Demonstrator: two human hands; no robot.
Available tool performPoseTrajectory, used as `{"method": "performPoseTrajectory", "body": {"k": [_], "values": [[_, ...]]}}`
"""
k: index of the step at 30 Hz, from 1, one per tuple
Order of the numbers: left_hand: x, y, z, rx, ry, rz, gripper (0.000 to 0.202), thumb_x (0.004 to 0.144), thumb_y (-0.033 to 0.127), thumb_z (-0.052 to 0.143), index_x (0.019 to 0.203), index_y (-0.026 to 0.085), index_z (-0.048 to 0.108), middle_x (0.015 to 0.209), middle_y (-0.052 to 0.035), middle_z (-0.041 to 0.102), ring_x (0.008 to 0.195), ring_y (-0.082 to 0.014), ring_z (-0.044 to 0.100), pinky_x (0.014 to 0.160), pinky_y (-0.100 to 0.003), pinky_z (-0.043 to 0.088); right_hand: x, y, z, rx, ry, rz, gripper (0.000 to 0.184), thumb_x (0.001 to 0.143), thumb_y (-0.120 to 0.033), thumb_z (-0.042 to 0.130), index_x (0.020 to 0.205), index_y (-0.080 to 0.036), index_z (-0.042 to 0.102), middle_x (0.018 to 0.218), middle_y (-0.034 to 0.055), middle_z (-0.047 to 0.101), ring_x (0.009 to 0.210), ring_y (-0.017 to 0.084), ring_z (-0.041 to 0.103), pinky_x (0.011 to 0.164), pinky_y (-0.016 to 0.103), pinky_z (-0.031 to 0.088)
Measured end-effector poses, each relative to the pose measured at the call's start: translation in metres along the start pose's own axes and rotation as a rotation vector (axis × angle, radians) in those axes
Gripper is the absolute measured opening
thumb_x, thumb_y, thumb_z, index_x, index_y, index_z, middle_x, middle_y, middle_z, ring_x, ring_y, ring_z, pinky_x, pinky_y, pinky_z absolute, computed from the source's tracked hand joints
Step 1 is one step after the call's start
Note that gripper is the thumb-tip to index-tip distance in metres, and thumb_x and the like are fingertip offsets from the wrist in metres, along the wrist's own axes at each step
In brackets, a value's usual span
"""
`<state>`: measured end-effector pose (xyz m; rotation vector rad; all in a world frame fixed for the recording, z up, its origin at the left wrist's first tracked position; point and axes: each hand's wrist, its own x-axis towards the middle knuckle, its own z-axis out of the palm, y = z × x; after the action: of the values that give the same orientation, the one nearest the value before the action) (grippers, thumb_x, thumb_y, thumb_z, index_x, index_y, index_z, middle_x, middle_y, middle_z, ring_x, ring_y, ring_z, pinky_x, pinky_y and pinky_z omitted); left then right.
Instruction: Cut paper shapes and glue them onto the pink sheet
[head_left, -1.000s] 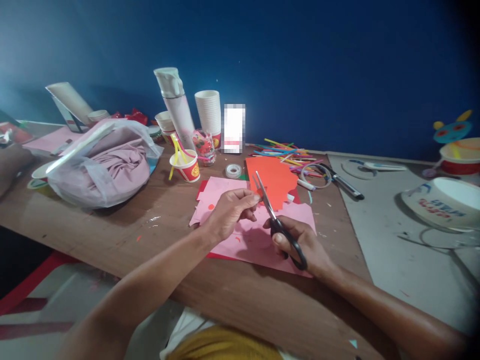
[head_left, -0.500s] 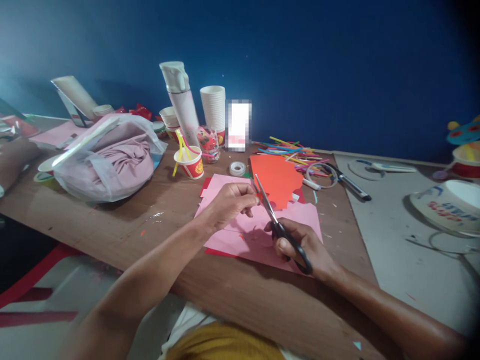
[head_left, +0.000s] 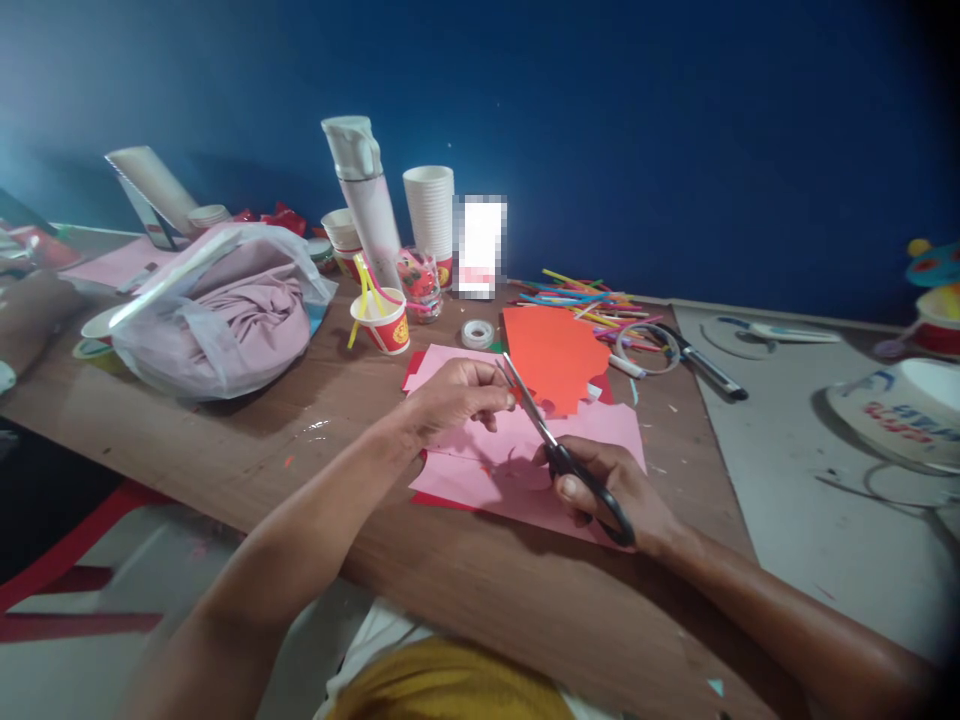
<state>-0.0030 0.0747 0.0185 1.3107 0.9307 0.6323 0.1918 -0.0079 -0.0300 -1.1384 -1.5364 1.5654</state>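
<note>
Black-handled scissors (head_left: pixel 574 475) are in my right hand (head_left: pixel 611 490), thumb and fingers in the handles, blades slightly parted and pointing up and left. The blade tips are beside the fingertips of my left hand (head_left: pixel 469 400). That hand is closed in a pinch, and a small piece of orange paper (head_left: pixel 517 394) shows at its fingertips, mostly hidden. Beneath both hands lie pink paper sheets (head_left: pixel 450 475), with red paper (head_left: pixel 439 500) showing under their edge. An orange sheet (head_left: pixel 555 345) with a scalloped cut edge rests just behind them.
Behind the sheets are a tape roll (head_left: pixel 478 334), a paper cup (head_left: pixel 384 325) with yellow strips, stacked cups (head_left: pixel 429 210), a bottle (head_left: pixel 367 220) and colourful sticks (head_left: pixel 570 290). A utility knife (head_left: pixel 709 370) lies right; a bag of pink cloth (head_left: pixel 247 320) sits left, near another person's arm (head_left: pixel 37 320).
The view has shifted slightly. My left hand and the scissors remain close together over the paper, with the blade tips a little nearer the left fingertips.
</note>
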Motion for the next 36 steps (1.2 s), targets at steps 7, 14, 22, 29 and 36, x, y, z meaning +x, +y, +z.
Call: {"method": "performPoseTrajectory", "body": {"k": [7, 14, 22, 29, 36], "values": [[0.001, -0.003, 0.0, -0.052, -0.014, -0.002, 0.006, 0.065, 0.017, 0.062, 0.066, 0.011, 0.059, 0.058, 0.0019, 0.056, 0.047, -0.0055, 0.052, 0.048, -0.019, 0.04, 0.0, -0.004, 0.002, -0.003, 0.032, 0.008, 0.023, 0.073, -0.034, 0.062, 0.084, -0.015, 0.054, 0.056, -0.006, 0.044, 0.043, 0.006, 0.041, 0.04, 0.018, 0.039], [0.001, -0.011, 0.012, -0.154, 0.003, 0.026, 0.019, 0.069, 0.028, 0.065, 0.066, 0.012, 0.056, 0.056, 0.0046, 0.05, 0.048, -0.0049, 0.05, 0.052, -0.021, 0.044, -0.002, -0.015, 0.003, 0.001, 0.102, 0.025, 0.032, 0.07, -0.041, 0.063, 0.084, -0.014, 0.054, 0.052, -0.0054, 0.046, 0.041, 0.007, 0.043, 0.041, 0.02, 0.038], [-0.001, -0.01, 0.018, -0.203, 0.064, 0.017, 0.014, 0.069, 0.023, 0.061, 0.064, 0.012, 0.054, 0.055, 0.0042, 0.052, 0.046, -0.0048, 0.05, 0.053, -0.021, 0.045, 0.001, -0.01, 0.003, 0.02, 0.087, -0.006, 0.034, 0.071, -0.045, 0.062, 0.085, -0.015, 0.053, 0.054, -0.0052, 0.045, 0.043, 0.008, 0.042, 0.042, 0.02, 0.038], [0.0, -0.011, 0.016, -0.15, 0.077, 0.017, 0.011, 0.067, 0.019, 0.06, 0.06, 0.012, 0.054, 0.054, 0.0043, 0.052, 0.046, -0.0051, 0.051, 0.052, -0.021, 0.042, 0.0, -0.007, 0.001, -0.05, 0.034, -0.043, 0.03, 0.075, -0.044, 0.059, 0.085, -0.016, 0.053, 0.058, -0.0037, 0.046, 0.048, 0.009, 0.042, 0.045, 0.021, 0.036], [-0.001, -0.012, 0.014, -0.152, 0.063, 0.01, 0.009, 0.066, 0.019, 0.061, 0.061, 0.012, 0.056, 0.059, 0.0028, 0.056, 0.046, -0.0053, 0.052, 0.052, -0.022, 0.042, 0.001, -0.008, 0.001, -0.035, 0.043, -0.011, 0.034, 0.071, -0.046, 0.063, 0.085, -0.016, 0.055, 0.056, -0.0042, 0.045, 0.046, 0.008, 0.041, 0.043, 0.02, 0.036]]}}
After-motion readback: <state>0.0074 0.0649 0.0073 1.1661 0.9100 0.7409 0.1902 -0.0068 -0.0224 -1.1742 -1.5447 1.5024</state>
